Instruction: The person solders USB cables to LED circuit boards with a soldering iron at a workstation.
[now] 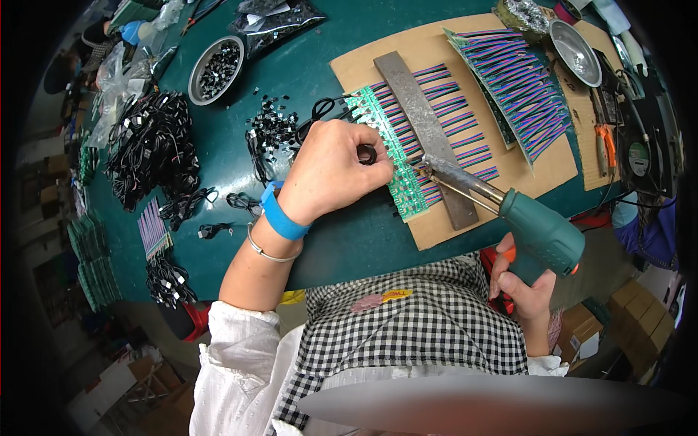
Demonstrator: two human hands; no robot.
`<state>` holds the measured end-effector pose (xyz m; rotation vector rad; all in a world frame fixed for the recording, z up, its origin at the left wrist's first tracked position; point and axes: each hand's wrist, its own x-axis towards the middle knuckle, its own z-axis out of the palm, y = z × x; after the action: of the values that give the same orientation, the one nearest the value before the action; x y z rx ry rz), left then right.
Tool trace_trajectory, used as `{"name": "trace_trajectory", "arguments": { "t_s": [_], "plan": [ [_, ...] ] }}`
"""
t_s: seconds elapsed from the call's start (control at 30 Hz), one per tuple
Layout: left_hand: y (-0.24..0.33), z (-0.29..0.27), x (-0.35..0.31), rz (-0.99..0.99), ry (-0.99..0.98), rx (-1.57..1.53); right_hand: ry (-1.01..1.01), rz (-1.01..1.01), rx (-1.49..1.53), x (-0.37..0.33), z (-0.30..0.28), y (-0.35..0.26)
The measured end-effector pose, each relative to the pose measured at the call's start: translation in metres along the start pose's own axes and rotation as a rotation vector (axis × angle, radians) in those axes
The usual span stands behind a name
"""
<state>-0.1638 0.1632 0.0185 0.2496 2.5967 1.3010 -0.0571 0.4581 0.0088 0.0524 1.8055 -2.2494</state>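
My right hand (525, 287) is wrapped round the grip of a green soldering gun (545, 231). Its metal tip reaches left to the edge of a green circuit board panel (385, 134). Over that panel my left hand (338, 171) is closed, pinching a black cable (367, 153) whose loop shows between the fingers; the cable's end is hidden. A flat metal bar (425, 134) lies across rows of multicoloured wires (472, 138) that run out from the panel. Panel, bar and wires rest on a sheet of brown cardboard (542, 182).
Left on the green table lie a heap of black cables (153, 149), loose small black connectors (275, 120) and a metal bowl of them (217, 71). Another wired panel (520, 87) leans at the back right, near a metal dish (574, 52) and orange-handled pliers (606, 145).
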Motion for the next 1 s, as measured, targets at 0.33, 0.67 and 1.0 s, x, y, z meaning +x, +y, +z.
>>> {"name": "trace_trajectory", "arguments": {
  "t_s": [0.33,0.67,1.0],
  "plan": [
    [-0.002,0.004,0.000,-0.007,0.034,0.002,-0.029,0.081,-0.045,0.002,0.001,-0.001],
    [0.000,0.003,-0.002,-0.016,0.036,-0.011,-0.006,0.060,-0.026,-0.001,0.003,-0.002],
    [-0.001,0.002,0.001,-0.016,0.034,0.036,0.021,0.016,-0.056,0.003,0.004,-0.010]
  ]
}}
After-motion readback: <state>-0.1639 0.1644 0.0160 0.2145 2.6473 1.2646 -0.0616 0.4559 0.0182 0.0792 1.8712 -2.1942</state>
